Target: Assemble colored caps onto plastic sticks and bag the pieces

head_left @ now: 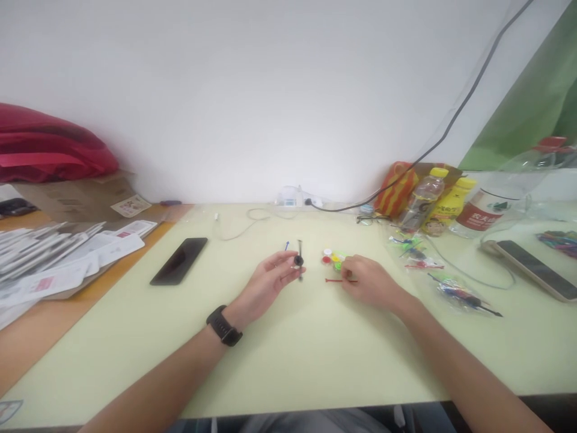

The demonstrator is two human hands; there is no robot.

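My left hand (274, 273) pinches a small black round piece with a thin dark arrow-like bar (299, 260) between thumb and fingers, above the table. A blue arrow (286, 246) lies just behind that hand. My right hand (367, 278) rests on the table with its fingers curled together; what they hold, if anything, is hidden. Beside its fingertips sit small round pieces: white (327, 253), red (326, 260), yellow (335, 258) and green (338, 266). A red arrow (334, 280) lies flat, its right end reaching the right hand's fingers.
A black phone (179, 261) lies on the left. On the right are plastic bags of coloured arrows (464, 293), another phone (538, 269), and several bottles, including a yellow one (448, 206). A dark cable (433, 147) runs to a socket at the wall. Papers (58, 258) cover the left side.
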